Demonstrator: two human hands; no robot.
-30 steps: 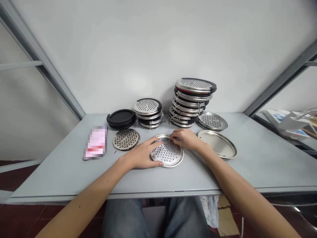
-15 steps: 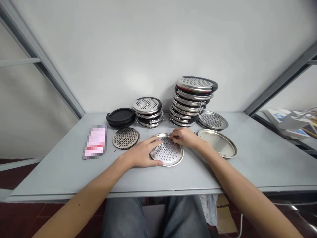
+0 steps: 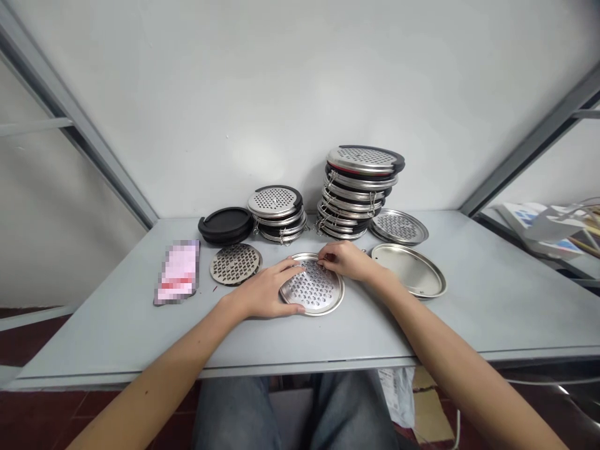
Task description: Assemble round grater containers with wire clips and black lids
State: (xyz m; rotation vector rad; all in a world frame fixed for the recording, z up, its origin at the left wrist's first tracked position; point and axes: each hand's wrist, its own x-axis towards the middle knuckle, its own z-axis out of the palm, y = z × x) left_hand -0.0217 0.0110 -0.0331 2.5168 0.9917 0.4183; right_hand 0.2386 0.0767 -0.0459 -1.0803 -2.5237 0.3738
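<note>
A round perforated metal disc [image 3: 315,289] sits in a shallow rimmed metal lid on the grey table, close to the front edge. My left hand [image 3: 272,290] rests over its left side, fingers spread, with the thumb at the lower rim. At the upper right rim, my right hand [image 3: 344,259] has its fingers pinched together; whatever they hold is too small to tell. A plain metal lid [image 3: 412,270] lies to the right, beside my right forearm. Left of my left hand lies a loose perforated disc [image 3: 235,264].
Black round rings [image 3: 225,225] stand at the back left. A short stack [image 3: 276,203] and a taller clipped stack [image 3: 360,194] are by the wall. More perforated lids [image 3: 398,226] lie behind right. A pink blurred item [image 3: 178,272] lies left on the table [image 3: 506,300].
The view has shifted slightly, so things on the table appear a little farther left. Both hands keep nearly the same place on the disc and lid.
</note>
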